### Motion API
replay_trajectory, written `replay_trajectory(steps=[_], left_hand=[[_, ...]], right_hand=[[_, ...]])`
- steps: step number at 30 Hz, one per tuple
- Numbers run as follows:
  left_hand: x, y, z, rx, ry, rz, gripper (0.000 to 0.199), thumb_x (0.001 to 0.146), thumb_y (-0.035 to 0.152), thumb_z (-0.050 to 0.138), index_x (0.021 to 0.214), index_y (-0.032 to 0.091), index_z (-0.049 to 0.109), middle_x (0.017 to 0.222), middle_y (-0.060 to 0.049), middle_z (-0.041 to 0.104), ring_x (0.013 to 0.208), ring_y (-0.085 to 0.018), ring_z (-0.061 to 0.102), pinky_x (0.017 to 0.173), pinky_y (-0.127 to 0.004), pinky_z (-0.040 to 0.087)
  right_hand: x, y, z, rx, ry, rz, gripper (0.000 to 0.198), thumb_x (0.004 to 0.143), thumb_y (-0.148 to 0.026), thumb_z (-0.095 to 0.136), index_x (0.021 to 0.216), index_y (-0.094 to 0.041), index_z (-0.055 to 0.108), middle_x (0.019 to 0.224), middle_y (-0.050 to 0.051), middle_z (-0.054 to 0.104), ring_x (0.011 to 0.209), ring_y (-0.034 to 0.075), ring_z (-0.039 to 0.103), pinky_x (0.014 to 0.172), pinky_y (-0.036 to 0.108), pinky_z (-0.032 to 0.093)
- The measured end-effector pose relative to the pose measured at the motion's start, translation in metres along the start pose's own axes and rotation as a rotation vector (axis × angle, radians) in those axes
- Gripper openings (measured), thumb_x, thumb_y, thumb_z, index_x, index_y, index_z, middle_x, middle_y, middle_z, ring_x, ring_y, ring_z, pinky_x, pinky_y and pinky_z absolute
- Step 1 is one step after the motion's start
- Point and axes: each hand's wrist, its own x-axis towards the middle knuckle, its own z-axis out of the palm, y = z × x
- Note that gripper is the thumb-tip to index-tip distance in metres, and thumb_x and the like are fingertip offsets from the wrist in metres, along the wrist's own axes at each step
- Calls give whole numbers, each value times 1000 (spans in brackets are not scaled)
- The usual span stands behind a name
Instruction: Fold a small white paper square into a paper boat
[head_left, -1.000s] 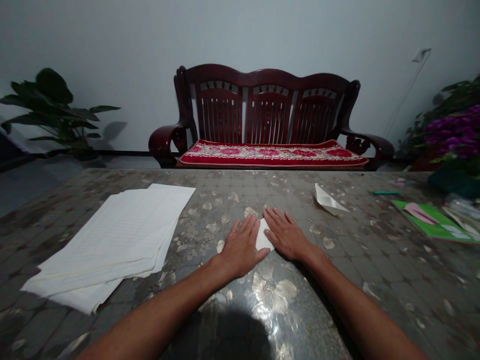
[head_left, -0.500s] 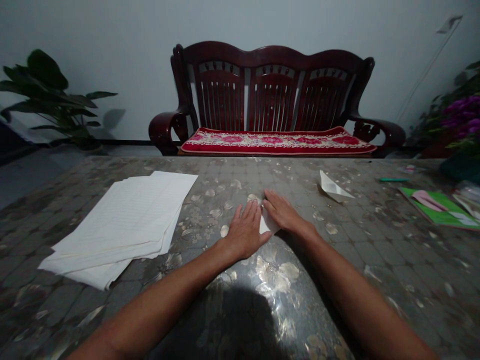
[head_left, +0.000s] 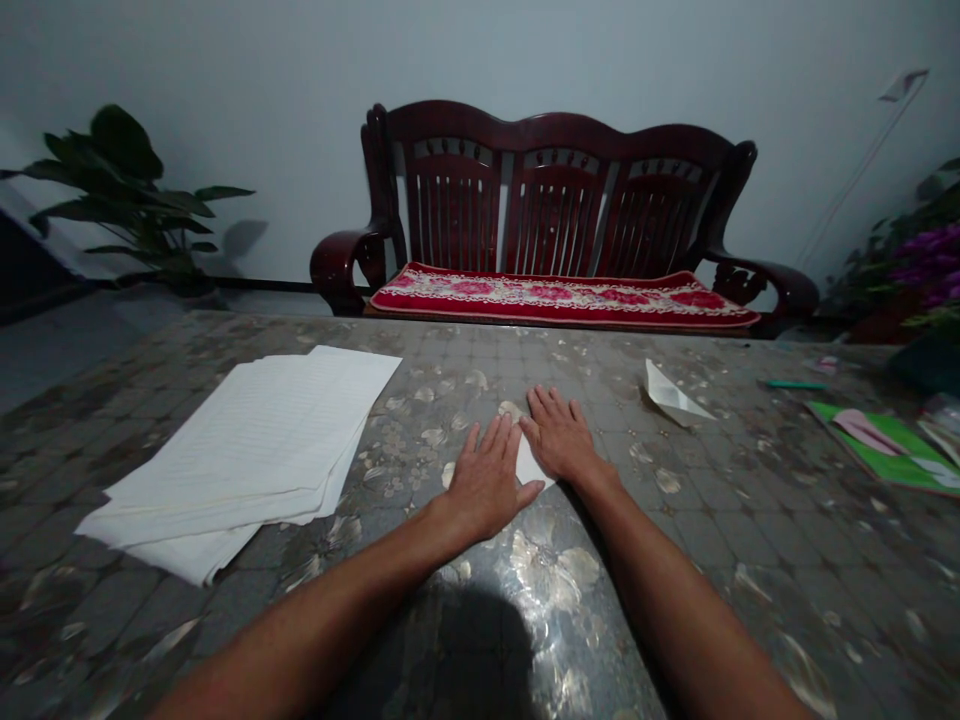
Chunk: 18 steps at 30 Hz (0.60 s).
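Observation:
A small white piece of paper (head_left: 529,464) lies flat on the patterned table, partly covered by both hands. My left hand (head_left: 487,480) rests palm down over its left side, fingers stretched out and thumb pointing right across its lower part. On the other side, my right hand (head_left: 559,435) presses flat on the paper's right edge, its fingers spread and pointing away from me. How the paper is folded under the hands cannot be made out. A folded paper piece (head_left: 673,396) stands on the table farther right.
A stack of white sheets (head_left: 247,440) lies to the left. At right are a green pen (head_left: 795,385) and a green booklet (head_left: 870,455) with a pink strip (head_left: 870,432) on it. Beyond the table (head_left: 420,640) stands a dark red wooden bench (head_left: 555,200).
My right hand has turned from lying on its edge to lying flatter, with its fingers more spread. My left hand stays on the paper. The camera view has tilted slightly.

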Motion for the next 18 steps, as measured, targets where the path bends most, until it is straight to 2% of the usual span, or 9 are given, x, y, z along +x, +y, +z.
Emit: replay_trajectory(steps=[5, 9, 13, 18], left_hand=[[-1, 0, 1, -23, 5, -27, 76, 95, 59, 42, 152, 10, 31, 160, -21, 28, 151, -32, 21, 121, -54, 16], [0, 1, 2, -16, -22, -24, 78, 95, 60, 41, 152, 7, 31, 161, -21, 25, 151, -32, 19, 121, -54, 13], [1, 0, 0, -6, -36, -27, 78, 94, 60, 41, 152, 8, 32, 161, -21, 25, 151, -32, 19, 121, -55, 13], [1, 1, -1, -1, -37, -33, 77, 94, 60, 41, 152, 9, 32, 161, -20, 26, 151, -31, 19, 121, -57, 13]], right_hand=[[5, 9, -4, -10, -5, 53, 60, 102, -41, 21, 157, -17, 26, 164, 8, 21, 151, 27, 16, 120, 55, 14], [9, -2, -6, 35, -52, 152, 61, 102, -41, 23, 157, -14, 27, 164, 10, 20, 151, 30, 16, 119, 58, 15], [12, -11, 2, 24, 24, 177, 65, 102, -46, 23, 156, -10, 25, 164, 14, 19, 151, 31, 14, 119, 58, 11], [15, 2, 4, 20, 62, 170, 61, 102, -46, 24, 156, -17, 30, 163, 11, 24, 150, 31, 19, 118, 60, 14]])
